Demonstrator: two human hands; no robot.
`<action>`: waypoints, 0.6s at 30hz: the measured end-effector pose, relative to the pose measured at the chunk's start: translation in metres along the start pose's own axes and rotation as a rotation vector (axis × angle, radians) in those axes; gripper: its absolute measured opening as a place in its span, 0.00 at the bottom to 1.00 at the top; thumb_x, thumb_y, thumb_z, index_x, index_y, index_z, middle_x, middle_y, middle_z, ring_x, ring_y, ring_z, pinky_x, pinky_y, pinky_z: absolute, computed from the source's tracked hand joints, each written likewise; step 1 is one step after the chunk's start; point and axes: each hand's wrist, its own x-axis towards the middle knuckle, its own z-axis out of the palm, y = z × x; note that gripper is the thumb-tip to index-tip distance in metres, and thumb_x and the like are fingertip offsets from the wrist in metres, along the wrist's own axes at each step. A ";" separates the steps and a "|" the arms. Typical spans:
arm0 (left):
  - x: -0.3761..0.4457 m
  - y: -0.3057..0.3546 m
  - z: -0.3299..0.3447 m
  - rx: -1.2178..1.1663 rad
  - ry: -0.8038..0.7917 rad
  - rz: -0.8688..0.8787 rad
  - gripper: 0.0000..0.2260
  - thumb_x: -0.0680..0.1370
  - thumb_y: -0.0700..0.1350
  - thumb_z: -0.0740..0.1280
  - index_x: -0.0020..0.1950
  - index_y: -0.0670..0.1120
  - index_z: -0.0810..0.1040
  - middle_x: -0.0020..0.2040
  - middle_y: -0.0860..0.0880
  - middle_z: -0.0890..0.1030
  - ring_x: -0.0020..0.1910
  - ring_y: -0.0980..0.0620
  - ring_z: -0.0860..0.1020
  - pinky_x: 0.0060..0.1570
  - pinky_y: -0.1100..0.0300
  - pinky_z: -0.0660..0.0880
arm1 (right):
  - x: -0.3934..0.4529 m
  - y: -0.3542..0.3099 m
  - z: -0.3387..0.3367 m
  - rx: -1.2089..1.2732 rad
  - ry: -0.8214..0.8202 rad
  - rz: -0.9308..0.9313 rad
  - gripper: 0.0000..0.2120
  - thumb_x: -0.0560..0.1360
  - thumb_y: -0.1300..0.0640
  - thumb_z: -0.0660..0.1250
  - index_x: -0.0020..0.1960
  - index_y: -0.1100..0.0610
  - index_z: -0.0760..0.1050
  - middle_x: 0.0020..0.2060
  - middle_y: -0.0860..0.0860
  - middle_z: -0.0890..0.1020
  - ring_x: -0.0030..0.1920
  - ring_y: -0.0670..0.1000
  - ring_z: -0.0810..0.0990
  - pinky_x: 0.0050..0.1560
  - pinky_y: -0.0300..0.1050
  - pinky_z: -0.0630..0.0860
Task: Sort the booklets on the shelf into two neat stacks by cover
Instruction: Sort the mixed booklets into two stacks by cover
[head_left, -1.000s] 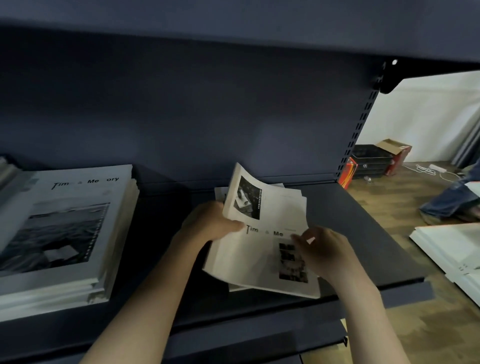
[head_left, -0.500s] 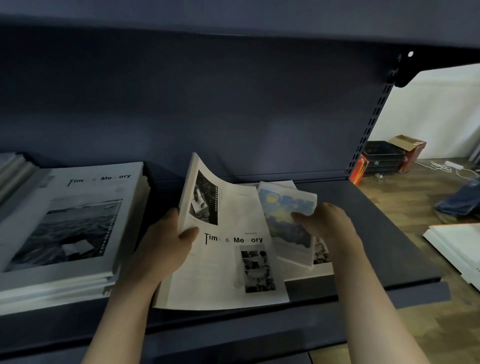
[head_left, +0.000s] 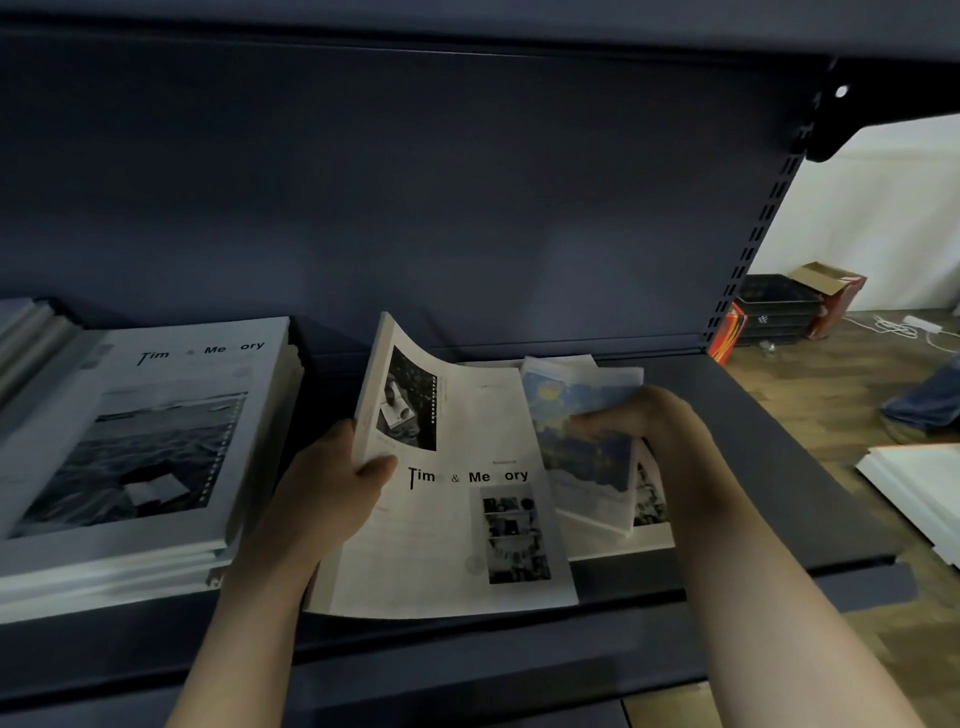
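A white "Time & Memory" booklet (head_left: 457, 525) lies in the middle of the dark shelf (head_left: 795, 499), its left edge curled upward. My left hand (head_left: 332, 493) grips that raised edge, thumb on the cover. My right hand (head_left: 644, 421) pinches a smaller booklet with a blue painted cover (head_left: 582, 457), lifted and tilted over more white booklets (head_left: 649, 514) lying underneath. On the left sits a neat stack of "Time & Memory" booklets (head_left: 150, 441) with a large black-and-white photo cover.
Another pile of booklets (head_left: 31, 332) shows at the far left edge. The shelf's back panel (head_left: 467, 208) rises close behind. Beyond the shelf's right end lie a wooden floor, black trays (head_left: 774, 312), a cardboard box (head_left: 831, 291) and white boards (head_left: 919, 488).
My left hand drew the white booklet leftward off the pile. My right hand picked up the blue-covered booklet that lay beneath it. In the last half second little has shifted.
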 end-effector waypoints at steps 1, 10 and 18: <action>0.000 0.000 0.000 0.009 0.008 0.009 0.14 0.78 0.49 0.63 0.60 0.44 0.72 0.43 0.50 0.74 0.43 0.49 0.74 0.41 0.59 0.67 | -0.031 -0.011 -0.004 -0.017 0.059 -0.010 0.59 0.41 0.33 0.79 0.66 0.59 0.68 0.64 0.54 0.73 0.62 0.56 0.74 0.60 0.51 0.73; 0.003 0.003 0.002 0.043 0.050 0.037 0.15 0.78 0.49 0.63 0.62 0.45 0.72 0.54 0.46 0.79 0.52 0.46 0.77 0.49 0.57 0.72 | -0.111 -0.007 -0.018 0.399 -0.015 -0.200 0.11 0.75 0.51 0.68 0.44 0.59 0.76 0.30 0.50 0.72 0.31 0.49 0.70 0.33 0.44 0.66; -0.002 0.008 0.004 -0.017 0.067 0.050 0.12 0.79 0.48 0.62 0.60 0.44 0.72 0.53 0.46 0.80 0.47 0.49 0.75 0.46 0.59 0.70 | -0.142 0.000 -0.010 0.548 -0.262 -0.134 0.10 0.75 0.48 0.68 0.49 0.55 0.76 0.24 0.47 0.72 0.25 0.45 0.66 0.31 0.39 0.67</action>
